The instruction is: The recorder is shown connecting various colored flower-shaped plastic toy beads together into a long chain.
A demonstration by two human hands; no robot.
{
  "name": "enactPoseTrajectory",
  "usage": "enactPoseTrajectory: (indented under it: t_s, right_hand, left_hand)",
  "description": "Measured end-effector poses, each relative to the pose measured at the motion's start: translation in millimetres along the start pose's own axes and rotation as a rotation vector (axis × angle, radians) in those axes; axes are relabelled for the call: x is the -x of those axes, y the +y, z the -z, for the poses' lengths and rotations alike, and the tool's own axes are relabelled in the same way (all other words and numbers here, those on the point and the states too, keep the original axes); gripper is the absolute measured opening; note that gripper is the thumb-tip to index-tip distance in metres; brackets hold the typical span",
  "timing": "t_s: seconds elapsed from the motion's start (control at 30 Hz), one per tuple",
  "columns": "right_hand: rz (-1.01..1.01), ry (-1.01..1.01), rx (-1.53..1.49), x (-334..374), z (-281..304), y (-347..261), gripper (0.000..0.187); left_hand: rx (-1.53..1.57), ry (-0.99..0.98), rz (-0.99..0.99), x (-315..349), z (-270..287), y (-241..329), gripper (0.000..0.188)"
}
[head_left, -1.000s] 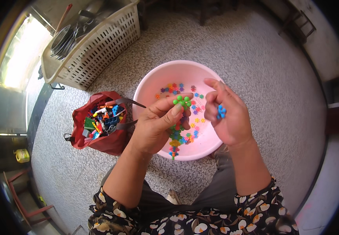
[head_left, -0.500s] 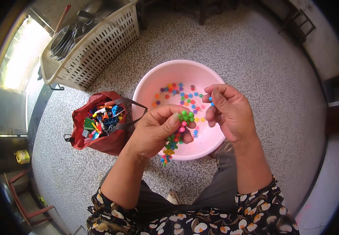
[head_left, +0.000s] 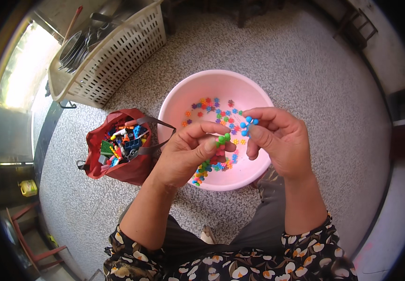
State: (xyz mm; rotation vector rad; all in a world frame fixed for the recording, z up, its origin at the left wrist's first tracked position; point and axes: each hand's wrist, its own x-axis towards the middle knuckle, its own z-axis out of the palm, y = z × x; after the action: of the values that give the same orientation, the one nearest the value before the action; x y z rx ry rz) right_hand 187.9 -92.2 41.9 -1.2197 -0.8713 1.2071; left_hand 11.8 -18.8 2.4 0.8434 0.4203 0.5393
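- From my remote view, left hand (head_left: pixel 181 157) pinches a multicoloured chain of knobbed pieces (head_left: pixel 202 171), green piece (head_left: pixel 223 139) uppermost at the fingertips.
- Right hand (head_left: pixel 284 143) grips a blue piece (head_left: pixel 247 124) between thumb and forefinger, near the green one, not touching.
- Both sit above the pink basin (head_left: pixel 170 100); loose flower-shaped pieces (head_left: pixel 207 103) lie scattered inside.
- Step in hand, I judge: presenting blue to the chain's green end.
- Joining them would call for facing knobs to gaps, then a firm press.
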Motion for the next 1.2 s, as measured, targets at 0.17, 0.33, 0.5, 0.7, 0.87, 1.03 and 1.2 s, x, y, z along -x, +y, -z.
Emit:
enactPoseTrajectory:
  t_s: [0.17,0.33,0.5,0.7,0.87,1.03,1.2]
  right_hand:
    - [0.029,-0.027,0.128,7,-7,-1,0.021]
    - [0.426,-0.084,0.565,3,-5,1,0.021]
    - [0.484,-0.085,0.686,4,-3,5,0.024]
    - [0.488,-0.119,0.713,3,-5,9,0.027]
    - [0.517,-0.166,0.731,-3,-6,10,0.029]
    - [0.01,0.059,0.071,-30,6,37,0.03]
    - [-0.38,0.053,0.551,-59,48,181,0.023]
  left_hand:
    - [-0.05,-0.03,0.065,0,4,0,0.032]
    - [-0.153,-0.01,0.039,0,1,2,0.031]
    - [-0.215,0.015,-0.012,-2,3,0,0.03]
    - [-0.31,0.012,-0.016,0,5,4,0.029]
    - [-0.216,0.032,-0.007,0,5,2,0.028]
    - [-0.053,0.185,-0.129,-7,11,15,0.039]
    - [0.216,0.152,-0.205,-1,28,37,0.044]
